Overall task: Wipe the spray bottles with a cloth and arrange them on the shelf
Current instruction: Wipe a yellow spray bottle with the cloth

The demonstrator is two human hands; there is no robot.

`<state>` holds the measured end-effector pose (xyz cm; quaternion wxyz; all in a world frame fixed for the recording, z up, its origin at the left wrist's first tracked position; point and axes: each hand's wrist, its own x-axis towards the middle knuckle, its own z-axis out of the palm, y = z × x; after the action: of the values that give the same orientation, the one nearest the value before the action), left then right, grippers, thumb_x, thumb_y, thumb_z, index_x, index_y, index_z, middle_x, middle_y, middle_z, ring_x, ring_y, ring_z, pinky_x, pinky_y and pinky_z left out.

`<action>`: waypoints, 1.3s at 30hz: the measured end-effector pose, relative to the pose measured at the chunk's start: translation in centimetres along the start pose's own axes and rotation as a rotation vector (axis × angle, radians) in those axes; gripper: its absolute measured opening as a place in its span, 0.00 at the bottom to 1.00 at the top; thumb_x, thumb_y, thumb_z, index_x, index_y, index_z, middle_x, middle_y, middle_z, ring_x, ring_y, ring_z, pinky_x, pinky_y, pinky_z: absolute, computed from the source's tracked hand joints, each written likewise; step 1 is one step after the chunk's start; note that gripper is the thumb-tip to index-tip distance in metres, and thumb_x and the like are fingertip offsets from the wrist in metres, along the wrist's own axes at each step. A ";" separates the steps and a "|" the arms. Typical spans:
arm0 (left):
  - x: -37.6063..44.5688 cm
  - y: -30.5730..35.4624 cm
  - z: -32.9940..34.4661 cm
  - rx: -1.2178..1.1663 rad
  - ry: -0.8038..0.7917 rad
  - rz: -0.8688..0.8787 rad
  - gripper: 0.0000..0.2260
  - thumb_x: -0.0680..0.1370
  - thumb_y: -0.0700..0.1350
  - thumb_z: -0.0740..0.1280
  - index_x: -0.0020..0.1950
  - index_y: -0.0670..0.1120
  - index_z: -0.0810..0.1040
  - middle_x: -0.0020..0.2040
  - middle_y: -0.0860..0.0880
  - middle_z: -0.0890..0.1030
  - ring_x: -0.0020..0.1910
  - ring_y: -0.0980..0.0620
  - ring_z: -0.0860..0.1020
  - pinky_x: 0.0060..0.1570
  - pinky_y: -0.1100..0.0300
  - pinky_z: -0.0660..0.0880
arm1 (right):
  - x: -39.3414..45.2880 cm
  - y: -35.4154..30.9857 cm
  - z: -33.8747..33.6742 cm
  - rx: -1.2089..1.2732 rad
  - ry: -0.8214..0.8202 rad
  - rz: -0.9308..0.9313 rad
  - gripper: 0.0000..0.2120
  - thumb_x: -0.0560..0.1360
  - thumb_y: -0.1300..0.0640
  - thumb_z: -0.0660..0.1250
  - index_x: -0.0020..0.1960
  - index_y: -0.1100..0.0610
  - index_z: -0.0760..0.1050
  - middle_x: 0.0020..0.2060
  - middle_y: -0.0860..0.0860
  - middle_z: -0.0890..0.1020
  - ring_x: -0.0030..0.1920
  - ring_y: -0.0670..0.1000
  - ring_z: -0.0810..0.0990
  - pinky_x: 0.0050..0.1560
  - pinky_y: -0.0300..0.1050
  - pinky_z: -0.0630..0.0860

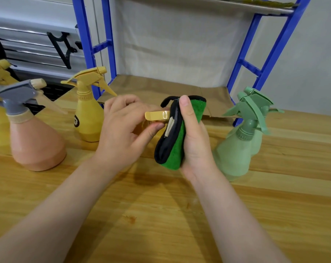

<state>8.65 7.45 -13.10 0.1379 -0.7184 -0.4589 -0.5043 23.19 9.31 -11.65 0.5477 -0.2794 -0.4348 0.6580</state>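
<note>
1. Nearest the lens: two bare forearms over the wooden table (pixel 160 215), meeting mid-frame.
2. Left hand (pixel 121 130) curled, fingers and thumb gripping a yellow spray bottle (pixel 157 115); only its trigger tip showed, body hidden behind the palm.
3. Right hand (pixel 194 141) wrapped round a folded green cloth (pixel 172 137) with black edging, thumb pressed along its top, cloth held against the bottle's head.
4. Judged to be the wiping step, mid-bottle; shelving not yet begun for this one.
5. Next move likely called for turning the bottle under the cloth, then lifting it onto the blue shelf (pixel 160 88) just beyond both hands.
6. Left of the left hand: a second yellow bottle (pixel 88 118), a pink bottle (pixel 37 141), another yellow one at the frame edge.
7. Right of the right hand: a green bottle (pixel 242 141), upright, near the shelf post.
8. Contents of every bottle: could not tell, walls opaque.
</note>
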 end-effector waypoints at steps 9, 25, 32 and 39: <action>-0.3 0.0 0.3 -0.079 -0.018 -0.015 0.13 0.81 0.56 0.60 0.56 0.52 0.80 0.49 0.59 0.79 0.54 0.57 0.70 0.57 0.49 0.63 | 0.4 0.3 -0.2 -0.125 0.290 -0.075 0.17 0.77 0.41 0.66 0.40 0.54 0.79 0.35 0.49 0.83 0.40 0.49 0.83 0.46 0.48 0.79; 0.3 0.7 0.2 -0.773 -0.028 -0.456 0.09 0.77 0.50 0.67 0.55 0.51 0.81 0.50 0.54 0.85 0.53 0.53 0.82 0.54 0.59 0.77 | 0.1 0.9 -0.7 -0.569 0.020 -0.548 0.14 0.78 0.43 0.60 0.39 0.49 0.74 0.34 0.44 0.79 0.38 0.45 0.80 0.42 0.46 0.78; 0.2 1.3 -0.1 -0.925 -0.053 -0.550 0.09 0.75 0.50 0.66 0.52 0.53 0.83 0.47 0.54 0.85 0.48 0.56 0.83 0.46 0.65 0.77 | 0.4 0.0 -1.5 -0.630 -0.058 -0.483 0.18 0.79 0.42 0.61 0.32 0.44 0.72 0.28 0.41 0.76 0.31 0.39 0.76 0.35 0.37 0.73; 0.3 1.3 -0.1 -0.952 -0.042 -0.606 0.08 0.75 0.50 0.65 0.45 0.57 0.85 0.41 0.55 0.85 0.42 0.58 0.83 0.42 0.64 0.78 | -0.3 -1.1 -1.1 -0.423 -0.043 -0.178 0.25 0.68 0.31 0.57 0.37 0.49 0.82 0.32 0.42 0.83 0.35 0.36 0.81 0.42 0.32 0.77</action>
<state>9.64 6.83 -12.47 -0.3615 -0.5474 -0.3690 -0.6584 24.71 9.34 -11.21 0.5234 -0.3343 -0.5975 0.5073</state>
